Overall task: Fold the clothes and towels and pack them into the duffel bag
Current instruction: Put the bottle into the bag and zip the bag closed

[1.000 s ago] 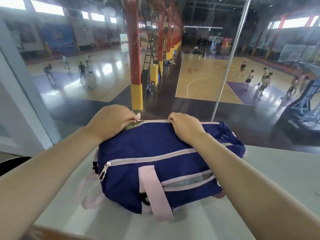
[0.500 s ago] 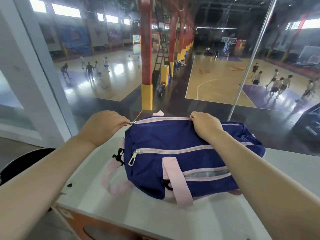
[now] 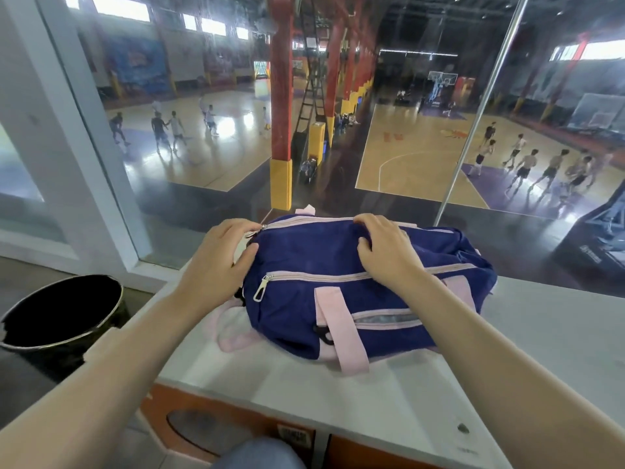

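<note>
Left hand rests against the left end of the duffel bag. Its fingers are loosely extended along the end panel and curled round nothing; the fingertips lie just beside the top zipper pull, and the frame does not show whether they touch it. Grip state: released, pressing on fabric only.

Right hand sits on top of the bag, right of its middle. The fingers are bent and dig into the navy fabric at the top zipper, with the thumb pressed into the cloth on the near side. Grip state: grasping the bag's upper fabric.

The bag lies between the two hands, on its side, lengthwise across the view. The top zipper runs closed from the left end as far as the right hand. A second closed zipper crosses the near face, its metal pull hanging at the left. A pink handle strap hangs down the near face, and a lower zip pocket sits to its right. A pink shoulder strap trails out from under the left end.

The bag rests on a white counter, with its far side near a large window overlooking indoor basketball courts. A black bin stands on the floor to the left of the counter.
</note>
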Action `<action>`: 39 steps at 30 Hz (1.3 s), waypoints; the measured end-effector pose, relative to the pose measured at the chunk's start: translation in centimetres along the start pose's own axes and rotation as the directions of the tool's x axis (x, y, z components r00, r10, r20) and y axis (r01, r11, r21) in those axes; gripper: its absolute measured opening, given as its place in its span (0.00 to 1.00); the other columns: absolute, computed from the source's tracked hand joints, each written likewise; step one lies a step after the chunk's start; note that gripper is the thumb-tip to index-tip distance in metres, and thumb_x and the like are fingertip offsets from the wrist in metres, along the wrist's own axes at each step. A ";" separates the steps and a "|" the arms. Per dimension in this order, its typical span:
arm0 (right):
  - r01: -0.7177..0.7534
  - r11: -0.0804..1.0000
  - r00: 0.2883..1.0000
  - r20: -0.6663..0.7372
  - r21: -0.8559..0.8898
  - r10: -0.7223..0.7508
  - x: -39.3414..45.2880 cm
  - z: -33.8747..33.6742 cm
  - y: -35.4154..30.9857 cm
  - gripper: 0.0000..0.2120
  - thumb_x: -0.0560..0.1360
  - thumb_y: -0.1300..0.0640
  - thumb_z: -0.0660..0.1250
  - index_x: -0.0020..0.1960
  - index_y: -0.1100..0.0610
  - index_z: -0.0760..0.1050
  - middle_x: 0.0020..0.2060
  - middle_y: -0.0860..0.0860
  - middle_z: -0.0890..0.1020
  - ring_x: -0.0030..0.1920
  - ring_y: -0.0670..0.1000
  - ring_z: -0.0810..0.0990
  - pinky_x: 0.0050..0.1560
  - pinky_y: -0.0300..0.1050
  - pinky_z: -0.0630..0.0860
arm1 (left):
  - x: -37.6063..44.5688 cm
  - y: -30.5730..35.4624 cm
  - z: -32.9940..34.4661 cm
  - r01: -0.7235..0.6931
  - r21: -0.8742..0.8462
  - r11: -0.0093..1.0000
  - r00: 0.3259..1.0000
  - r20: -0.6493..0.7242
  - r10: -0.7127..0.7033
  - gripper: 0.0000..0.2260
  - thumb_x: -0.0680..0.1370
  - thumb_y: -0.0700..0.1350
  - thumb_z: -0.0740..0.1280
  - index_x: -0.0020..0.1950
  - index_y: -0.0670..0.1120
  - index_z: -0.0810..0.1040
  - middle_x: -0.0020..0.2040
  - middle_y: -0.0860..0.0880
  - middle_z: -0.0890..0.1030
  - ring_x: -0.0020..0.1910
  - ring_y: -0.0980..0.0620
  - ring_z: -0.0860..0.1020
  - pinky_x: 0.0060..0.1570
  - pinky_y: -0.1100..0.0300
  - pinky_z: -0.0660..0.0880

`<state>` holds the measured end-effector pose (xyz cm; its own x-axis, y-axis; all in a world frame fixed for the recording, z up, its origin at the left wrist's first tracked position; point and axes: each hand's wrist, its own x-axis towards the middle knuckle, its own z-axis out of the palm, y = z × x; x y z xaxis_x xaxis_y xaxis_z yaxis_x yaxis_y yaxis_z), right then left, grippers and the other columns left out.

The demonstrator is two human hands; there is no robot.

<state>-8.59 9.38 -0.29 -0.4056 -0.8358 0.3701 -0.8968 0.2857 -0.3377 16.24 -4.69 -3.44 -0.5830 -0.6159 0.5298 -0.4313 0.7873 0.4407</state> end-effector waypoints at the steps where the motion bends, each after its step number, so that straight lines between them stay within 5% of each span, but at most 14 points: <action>1: -0.007 0.999 1.000 -0.007 0.038 0.007 -1.2 -0.1 -0.7 0.14 0.80 0.57 0.58 0.65 0.50 0.70 0.62 0.48 0.76 0.61 0.51 0.75 0.66 0.50 0.70 | -1.2 0.7 0.1 -0.016 -0.031 0.999 0.999 -0.045 0.014 0.14 0.78 0.49 0.58 0.61 0.49 0.76 0.60 0.52 0.77 0.61 0.51 0.73 0.63 0.60 0.65; 4: -0.023 0.991 1.000 0.001 0.135 0.023 -5.4 -0.3 -2.1 0.07 0.79 0.58 0.60 0.55 0.49 0.70 0.53 0.46 0.77 0.52 0.47 0.75 0.58 0.45 0.75 | -4.4 3.3 0.7 -0.108 -0.055 0.993 0.987 -0.126 0.101 0.08 0.76 0.48 0.61 0.52 0.50 0.77 0.52 0.54 0.78 0.54 0.51 0.74 0.58 0.58 0.67; 7: -0.038 0.991 0.999 0.033 0.126 0.035 -9.3 -0.2 -2.5 0.04 0.80 0.59 0.60 0.50 0.50 0.70 0.48 0.46 0.78 0.46 0.47 0.75 0.49 0.40 0.74 | -6.6 5.7 2.0 -0.260 -0.026 0.965 0.965 -0.043 0.258 0.06 0.75 0.47 0.64 0.49 0.50 0.79 0.48 0.55 0.79 0.51 0.51 0.77 0.52 0.50 0.71; 11: -0.036 0.998 0.999 0.037 0.056 0.034 -12.6 0.5 -1.7 0.09 0.78 0.62 0.60 0.53 0.53 0.77 0.51 0.49 0.80 0.51 0.50 0.76 0.56 0.46 0.75 | -8.8 8.2 4.3 -0.354 -0.030 0.935 0.923 0.154 0.354 0.18 0.73 0.46 0.66 0.63 0.54 0.76 0.65 0.57 0.75 0.65 0.54 0.72 0.65 0.54 0.66; 14: 0.010 0.994 0.999 -0.040 0.110 -0.006 -14.5 1.3 -0.9 0.13 0.75 0.67 0.61 0.52 0.56 0.81 0.50 0.52 0.81 0.51 0.52 0.77 0.60 0.49 0.73 | -9.5 9.9 5.2 -0.410 0.007 0.912 0.877 0.277 0.393 0.25 0.72 0.42 0.58 0.69 0.56 0.71 0.71 0.60 0.71 0.72 0.55 0.63 0.71 0.57 0.57; 19: -0.045 0.996 0.998 -0.035 0.077 0.048 -16.4 1.5 -0.9 0.13 0.77 0.61 0.61 0.59 0.52 0.77 0.56 0.48 0.80 0.57 0.50 0.76 0.65 0.47 0.70 | -10.2 11.7 5.8 -0.434 0.156 0.887 0.881 0.282 0.381 0.16 0.75 0.47 0.58 0.61 0.55 0.77 0.60 0.57 0.77 0.66 0.52 0.69 0.71 0.52 0.58; 23: 0.000 0.993 1.000 0.014 -0.114 0.001 -16.2 0.9 -0.7 0.10 0.79 0.53 0.57 0.54 0.49 0.77 0.53 0.45 0.81 0.55 0.47 0.77 0.67 0.46 0.68 | -10.0 13.1 6.0 -0.420 0.204 0.884 0.902 0.202 0.382 0.11 0.77 0.54 0.58 0.49 0.54 0.79 0.51 0.57 0.78 0.57 0.54 0.72 0.67 0.54 0.62; 29: -0.023 0.996 0.994 0.102 -0.089 0.032 -16.2 0.3 -0.1 0.10 0.80 0.54 0.56 0.58 0.51 0.74 0.54 0.48 0.80 0.54 0.51 0.78 0.62 0.48 0.73 | -10.6 12.3 4.7 -0.438 0.097 0.894 0.885 0.222 0.410 0.07 0.73 0.46 0.61 0.45 0.51 0.79 0.48 0.57 0.78 0.53 0.56 0.73 0.61 0.57 0.69; 33: -0.049 0.999 0.998 -0.032 0.014 0.049 -15.0 -0.5 -1.2 0.06 0.78 0.57 0.59 0.51 0.51 0.74 0.49 0.46 0.79 0.50 0.48 0.77 0.52 0.43 0.75 | -11.3 9.7 3.5 -0.262 -0.240 0.935 0.916 0.243 0.319 0.21 0.72 0.34 0.58 0.60 0.49 0.77 0.60 0.59 0.76 0.62 0.64 0.72 0.64 0.69 0.66; 35: -0.001 0.984 0.998 -0.055 0.176 0.010 -13.5 -1.0 -3.3 0.05 0.78 0.58 0.60 0.49 0.50 0.74 0.47 0.45 0.78 0.48 0.46 0.75 0.51 0.40 0.74 | -11.4 8.5 3.4 -0.227 -0.232 0.946 0.969 0.048 0.244 0.24 0.69 0.32 0.56 0.60 0.47 0.76 0.59 0.57 0.76 0.61 0.60 0.73 0.64 0.68 0.67; 37: 0.046 0.956 0.995 0.066 0.289 -0.068 -11.5 -0.7 -5.9 0.05 0.78 0.56 0.60 0.51 0.51 0.74 0.47 0.45 0.79 0.47 0.46 0.76 0.52 0.42 0.76 | -11.2 7.3 3.6 -0.035 -0.210 0.977 0.979 -0.204 -0.009 0.21 0.70 0.29 0.59 0.58 0.46 0.75 0.55 0.55 0.75 0.54 0.56 0.73 0.58 0.66 0.69; 39: 0.123 0.960 0.972 0.164 0.251 -0.168 -9.7 0.4 -8.3 0.06 0.77 0.53 0.62 0.52 0.53 0.74 0.47 0.48 0.79 0.46 0.50 0.77 0.50 0.49 0.77 | -10.5 6.3 3.8 0.233 -0.365 0.901 0.915 -0.232 -0.330 0.20 0.72 0.27 0.60 0.58 0.48 0.72 0.54 0.54 0.74 0.52 0.54 0.74 0.53 0.61 0.73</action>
<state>2.83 14.92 -1.43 -0.2149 -0.9373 0.2742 -0.8668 0.0537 -0.4958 17.02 6.89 -9.00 -0.2310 -0.8302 0.5073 -0.2730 0.5558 0.7852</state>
